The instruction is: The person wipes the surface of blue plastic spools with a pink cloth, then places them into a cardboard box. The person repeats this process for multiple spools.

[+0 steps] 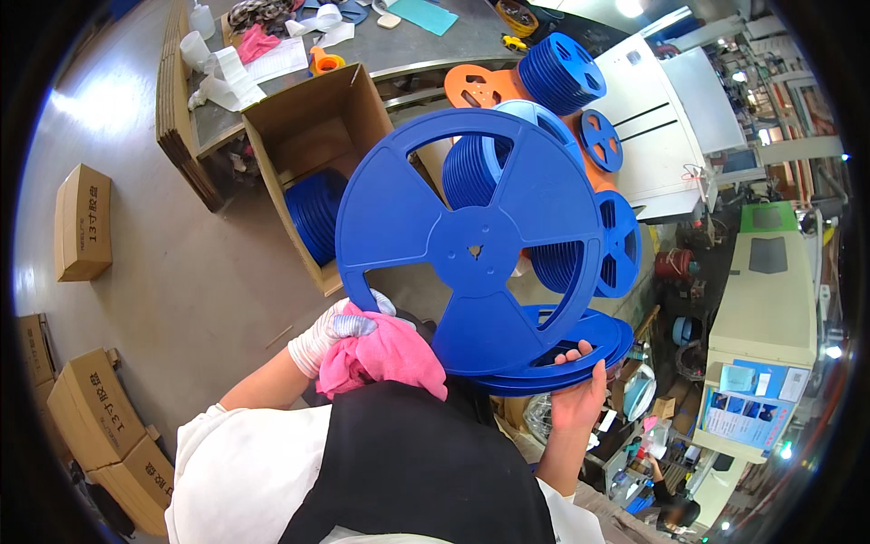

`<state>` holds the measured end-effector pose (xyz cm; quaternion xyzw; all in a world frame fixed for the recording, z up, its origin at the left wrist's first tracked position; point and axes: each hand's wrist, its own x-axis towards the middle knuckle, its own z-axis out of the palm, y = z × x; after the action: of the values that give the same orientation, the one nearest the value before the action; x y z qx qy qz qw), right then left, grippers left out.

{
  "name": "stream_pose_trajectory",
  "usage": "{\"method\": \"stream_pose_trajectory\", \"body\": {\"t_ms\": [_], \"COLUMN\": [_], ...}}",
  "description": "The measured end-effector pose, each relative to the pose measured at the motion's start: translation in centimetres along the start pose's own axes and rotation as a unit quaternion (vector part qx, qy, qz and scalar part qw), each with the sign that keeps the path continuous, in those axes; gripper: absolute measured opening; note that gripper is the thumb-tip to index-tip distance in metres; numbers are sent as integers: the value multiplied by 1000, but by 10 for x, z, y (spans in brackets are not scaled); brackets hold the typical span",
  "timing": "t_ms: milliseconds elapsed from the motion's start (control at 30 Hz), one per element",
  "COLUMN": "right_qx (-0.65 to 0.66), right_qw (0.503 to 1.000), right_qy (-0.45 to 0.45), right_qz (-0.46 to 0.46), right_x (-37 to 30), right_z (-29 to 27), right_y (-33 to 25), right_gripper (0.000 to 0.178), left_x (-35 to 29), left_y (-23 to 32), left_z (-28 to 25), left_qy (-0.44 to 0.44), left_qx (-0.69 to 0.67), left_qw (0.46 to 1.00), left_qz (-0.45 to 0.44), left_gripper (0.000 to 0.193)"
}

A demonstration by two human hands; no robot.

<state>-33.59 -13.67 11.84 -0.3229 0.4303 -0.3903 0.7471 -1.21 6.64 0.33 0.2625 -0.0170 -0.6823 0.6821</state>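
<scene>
A large blue plastic reel (pixel 449 240) with open window cut-outs stands tilted up in front of me, facing me. My left hand (pixel 324 335), in a white glove, is closed on a pink cloth (pixel 385 358) at the reel's lower left rim. Its fingertips touch that rim. More blue reels (pixel 612 340) lie flatter, stacked under the tilted one at its lower right. My bare right hand (pixel 580 394) grips the edge of these stacked reels from below, fingers curled up over the rim. Whether it also touches the tilted reel is unclear.
Beyond the reel stands an open cardboard box (pixel 317 118) holding blue reels (pixel 317 213). Stacked blue reels (pixel 562 72) sit on an orange stand (pixel 476 86). A grey workbench (pixel 390 45) runs behind. Closed cartons (pixel 86 222) stand at left. Another person (pixel 675 512) is at lower right.
</scene>
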Motion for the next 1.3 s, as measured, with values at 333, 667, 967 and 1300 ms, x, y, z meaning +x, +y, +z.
{"method": "stream_pose_trajectory", "body": {"t_ms": [333,667,967,1300], "right_qx": [10,87,82,148], "right_qw": [999,995,973,954], "right_qy": [29,-20,-216,-250], "right_qz": [43,47,13,79], "right_x": [-4,10,37,27], "right_z": [12,19,43,38], "right_y": [14,30,31,21], "right_gripper": [44,47,80,77], "left_x": [-13,-13,55,22], "left_y": [-9,-2,47,113], "left_z": [-10,-25,-32,-6], "left_qy": [50,34,-86,33], "left_qx": [-89,-94,80,367], "left_qw": [995,995,979,928], "left_qz": [-20,-24,-169,-63], "left_gripper": [35,34,40,46]}}
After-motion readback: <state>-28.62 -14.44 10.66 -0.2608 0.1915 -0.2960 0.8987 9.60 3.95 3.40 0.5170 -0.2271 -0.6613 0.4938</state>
